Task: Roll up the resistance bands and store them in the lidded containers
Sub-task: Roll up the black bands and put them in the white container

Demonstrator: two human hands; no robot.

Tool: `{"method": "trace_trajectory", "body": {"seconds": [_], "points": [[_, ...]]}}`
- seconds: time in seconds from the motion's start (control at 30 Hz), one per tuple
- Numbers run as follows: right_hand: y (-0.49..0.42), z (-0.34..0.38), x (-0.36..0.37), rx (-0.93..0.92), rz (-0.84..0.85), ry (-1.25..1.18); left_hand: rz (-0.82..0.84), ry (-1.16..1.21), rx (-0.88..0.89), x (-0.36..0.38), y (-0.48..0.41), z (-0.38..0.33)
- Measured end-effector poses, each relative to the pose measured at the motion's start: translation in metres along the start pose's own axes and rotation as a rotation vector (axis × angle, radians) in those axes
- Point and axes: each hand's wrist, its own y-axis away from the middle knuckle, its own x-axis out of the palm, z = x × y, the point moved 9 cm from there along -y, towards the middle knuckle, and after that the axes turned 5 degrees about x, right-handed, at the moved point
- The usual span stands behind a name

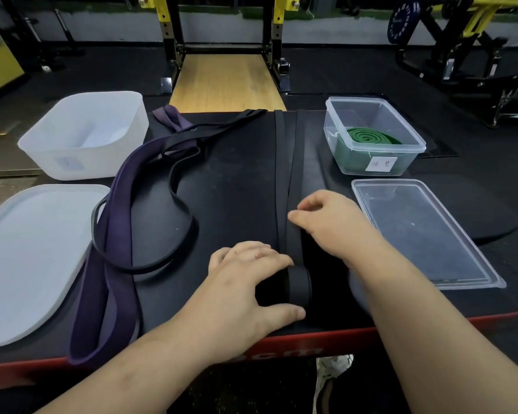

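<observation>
Hands at work on a wide black band [284, 162] that lies lengthwise down the centre of the black desk [240, 180], running from the far edge to the near one. Its near end is wound into a short roll at lower centre of the frame. The left hand [251, 282] grips that roll, fingers curled over the top and thumb along the near side. The right hand [326, 222], just beyond the roll, has its fingers curled and its thumb on the flat run of the same band, pinching it. At upper right stands a clear container [332, 115], uncovered, holding a green band [368, 135] coiled into a flat spiral; a white label [382, 164] is fixed to its near wall. Its clear lid [422, 231] lies flat on the desk just in front of it, at the right of the frame. At upper left stands a frosted white container [81, 162], also uncovered, with no band visible inside. Its frosted lid [27, 258] lies at lower left. Between the frosted pieces and the wide black band, a purple band [111, 249] stretches unrolled from the far edge to the near edge, and a thin black band [180, 189] loops loosely across it.
</observation>
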Motion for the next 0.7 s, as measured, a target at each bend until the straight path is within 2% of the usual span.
{"method": "trace_trajectory", "body": {"seconds": [0.2, 0.37, 0.47, 0.53, 0.63, 0.7], "points": [[-0.047, 0.013, 0.010, 0.022, -0.001, -0.488, 0.000, 0.023, 0.024, 0.000, 0.000, -0.002], [-0.092, 0.026, 0.013, 0.004, 0.015, -0.656, -0.004, 0.042, 0.027, -0.002, 0.000, -0.001], [-0.101, 0.050, 0.004, -0.116, 0.041, -0.746, -0.008, 0.062, 0.011, -0.003, 0.000, 0.001], [-0.104, 0.052, 0.008, -0.145, 0.043, -0.588, -0.016, 0.057, 0.020, -0.004, 0.001, 0.001], [-0.107, 0.040, 0.017, -0.093, 0.022, -0.146, -0.013, 0.047, 0.028, -0.003, 0.000, 0.001], [-0.106, 0.040, 0.016, -0.105, -0.012, 0.010, -0.005, 0.036, 0.034, -0.003, -0.001, 0.000]]}}
